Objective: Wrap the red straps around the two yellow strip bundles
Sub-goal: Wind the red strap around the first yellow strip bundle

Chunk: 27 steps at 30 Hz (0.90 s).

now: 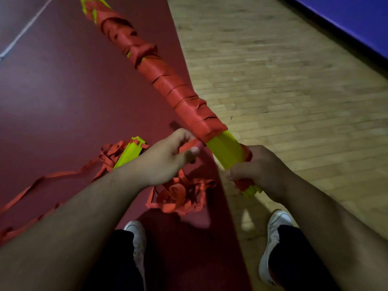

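Wooden flooring [294, 80] is seen across the right half of the view, with a dark red mat [63, 91] laid over the left half and a blue surface [346, 22] at 1 o'clock. A pale line [25, 30] is marked across the mat toward 10 o'clock. A long yellow bundle [225, 148] is held off the floor, slanting from the centre up toward 11 o'clock, and most of its length is covered by a wound red strap [168, 80], with small gaps of yellow showing in places. A bare yellow stretch is left between the edge of the winding and the right hand [256, 166], whose fingers are curled round the bundle's near end at 4 o'clock. The free strap end [189, 144] is pinched between the thumb and fingers of the left hand [168, 158], just beside the edge of the winding. A second yellow bundle [130, 152] is seen lying on the mat at 9 o'clock, partly hidden behind the left forearm and tangled in loose red straps [109, 156]. A heap of strap [182, 196] is piled on the mat below the left hand, and one loose length [42, 181] is trailed off toward 8 o'clock. Two white shoes [275, 238] and dark trousers [289, 259] are seen at 6 o'clock.
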Each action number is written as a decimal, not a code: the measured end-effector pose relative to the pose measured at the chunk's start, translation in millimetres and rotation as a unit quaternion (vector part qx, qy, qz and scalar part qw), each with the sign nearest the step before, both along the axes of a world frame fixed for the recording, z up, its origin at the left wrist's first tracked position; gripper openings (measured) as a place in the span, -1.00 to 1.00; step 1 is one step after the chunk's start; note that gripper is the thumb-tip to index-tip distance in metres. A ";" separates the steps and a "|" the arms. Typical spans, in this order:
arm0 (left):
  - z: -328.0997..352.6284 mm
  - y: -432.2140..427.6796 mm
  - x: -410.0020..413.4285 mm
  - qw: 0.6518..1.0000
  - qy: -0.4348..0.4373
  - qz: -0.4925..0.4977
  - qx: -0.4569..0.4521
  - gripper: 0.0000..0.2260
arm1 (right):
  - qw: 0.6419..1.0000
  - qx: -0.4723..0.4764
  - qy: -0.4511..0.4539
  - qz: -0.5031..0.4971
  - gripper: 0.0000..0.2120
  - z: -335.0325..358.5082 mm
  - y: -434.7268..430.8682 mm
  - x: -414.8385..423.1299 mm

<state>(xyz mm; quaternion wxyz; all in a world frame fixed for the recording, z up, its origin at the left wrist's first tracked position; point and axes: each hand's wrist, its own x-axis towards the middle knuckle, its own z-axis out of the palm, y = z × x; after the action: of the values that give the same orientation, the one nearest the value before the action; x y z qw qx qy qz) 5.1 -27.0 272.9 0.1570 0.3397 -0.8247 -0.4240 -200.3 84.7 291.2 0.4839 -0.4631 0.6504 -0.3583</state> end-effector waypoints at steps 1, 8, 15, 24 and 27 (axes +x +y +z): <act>-0.5 2.1 -1.7 1.000 -0.003 0.016 0.012 -0.90 | 1.000 0.000 -0.009 -0.009 -0.84 -1.0 -0.6 0.8; -2.6 1.8 -8.3 0.997 0.018 0.066 0.024 -0.72 | 0.999 -0.010 -0.045 -0.029 -0.89 1.0 -1.8 4.7; 9.2 12.9 -19.2 0.984 0.050 0.080 0.148 -0.68 | 0.972 -0.044 0.216 -0.082 -0.78 -9.6 -4.5 9.5; 11.4 42.4 -40.0 0.964 0.059 0.212 0.149 -0.62 | 0.872 -0.062 0.484 -0.043 -0.56 -17.1 2.5 48.3; 11.9 37.8 -41.8 0.934 0.089 0.286 0.194 -0.53 | 0.867 -0.130 0.481 -0.004 -0.49 -20.3 4.3 51.0</act>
<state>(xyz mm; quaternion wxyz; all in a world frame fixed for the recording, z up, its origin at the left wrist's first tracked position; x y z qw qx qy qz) -36.7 10.8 284.8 0.2752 0.5464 -0.5768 -0.5413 -149.3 89.0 270.9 0.0448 -0.6342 0.7519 -0.1744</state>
